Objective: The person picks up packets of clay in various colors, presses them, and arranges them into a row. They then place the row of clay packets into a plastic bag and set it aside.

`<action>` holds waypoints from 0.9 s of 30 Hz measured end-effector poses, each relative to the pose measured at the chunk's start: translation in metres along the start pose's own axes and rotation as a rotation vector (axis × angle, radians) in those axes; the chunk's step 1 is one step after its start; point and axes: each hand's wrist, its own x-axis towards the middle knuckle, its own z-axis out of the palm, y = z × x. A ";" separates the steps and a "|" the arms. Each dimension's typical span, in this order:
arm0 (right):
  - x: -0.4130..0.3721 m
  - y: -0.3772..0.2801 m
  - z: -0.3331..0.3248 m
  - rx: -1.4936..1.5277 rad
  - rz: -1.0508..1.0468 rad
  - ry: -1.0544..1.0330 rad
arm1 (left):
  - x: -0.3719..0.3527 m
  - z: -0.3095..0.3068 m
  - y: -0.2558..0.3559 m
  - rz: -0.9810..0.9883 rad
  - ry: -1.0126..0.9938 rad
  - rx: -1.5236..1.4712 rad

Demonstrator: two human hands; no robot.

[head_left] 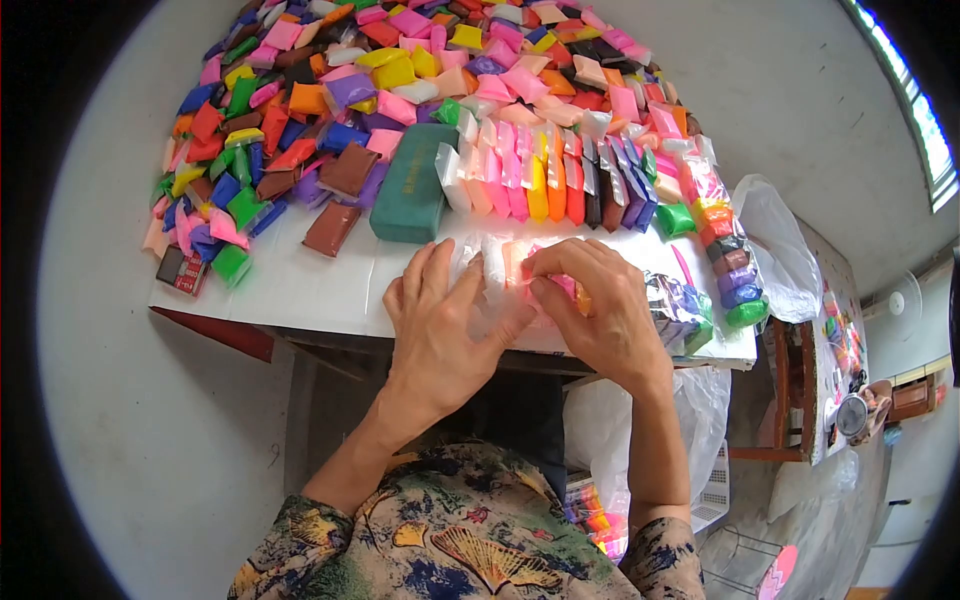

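Near the front edge of the white table (290,290), a clear plastic bag (493,262) with white, peach and pink packets lies between my two hands. My left hand (440,325) rests along its left side, fingers apart, with the thumb stretched toward the bag. On the other side, my right hand (595,305) has thumb and index finger pinched at the packets; the exact piece between them is too small to make out. Just beyond stands a green box (411,185), beside an upright row of coloured packets (539,185).
A large pile of coloured packets (350,90) covers the back and left. Stacked packets (735,262) run down the right edge, near another bundle (677,308). Plastic bags (775,240) hang right of the table. A white crate (713,485) stands below.
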 end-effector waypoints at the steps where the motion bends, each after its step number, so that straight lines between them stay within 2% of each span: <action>1: 0.001 -0.001 -0.001 -0.007 0.015 -0.006 | 0.001 -0.002 -0.001 0.009 -0.001 -0.004; 10: 0.005 -0.002 0.003 -0.011 0.137 0.011 | 0.010 -0.012 -0.002 0.015 0.014 -0.051; 22: 0.004 -0.004 0.005 -0.033 0.196 0.020 | 0.008 -0.003 -0.011 0.205 0.303 0.093; 27: 0.003 -0.003 0.007 -0.036 0.197 0.029 | 0.010 -0.006 -0.011 0.115 0.286 -0.269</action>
